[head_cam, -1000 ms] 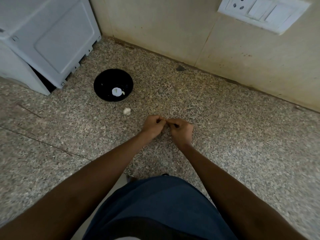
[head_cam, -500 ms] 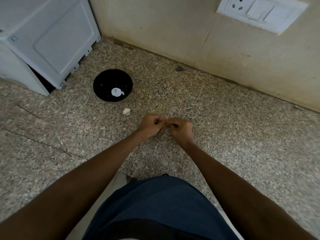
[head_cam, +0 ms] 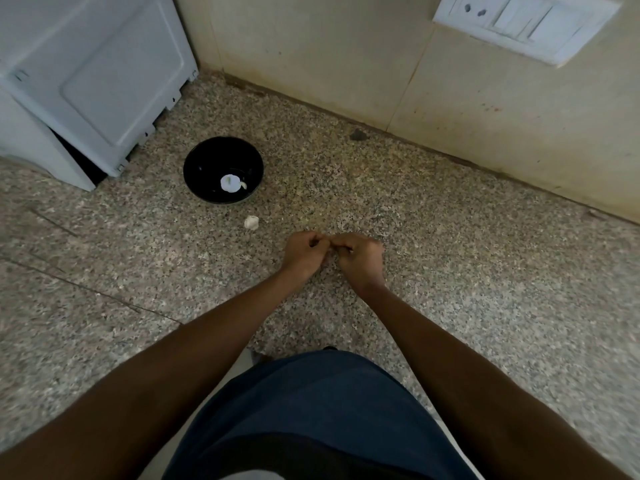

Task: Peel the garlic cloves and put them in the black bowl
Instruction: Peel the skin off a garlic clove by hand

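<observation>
The black bowl (head_cam: 207, 161) stands on the speckled granite counter, left of centre, with a white peeled garlic piece (head_cam: 230, 183) inside. A loose white garlic clove (head_cam: 251, 222) lies on the counter just below the bowl. To its right my left hand (head_cam: 303, 252) and my right hand (head_cam: 362, 259) meet fingertip to fingertip, fingers curled, pinching something small between them. That thing is hidden by the fingers; it may be a garlic clove.
A white appliance (head_cam: 93, 74) fills the back left corner beside the bowl. The beige wall (head_cam: 346, 64) runs along the back, with a white switch plate (head_cam: 523, 19) at upper right. A small dark chip (head_cam: 358, 135) lies at the wall's foot.
Both hands stay pressed together at the same spot, with only slight finger movement. Bowl and loose clove have not moved.
</observation>
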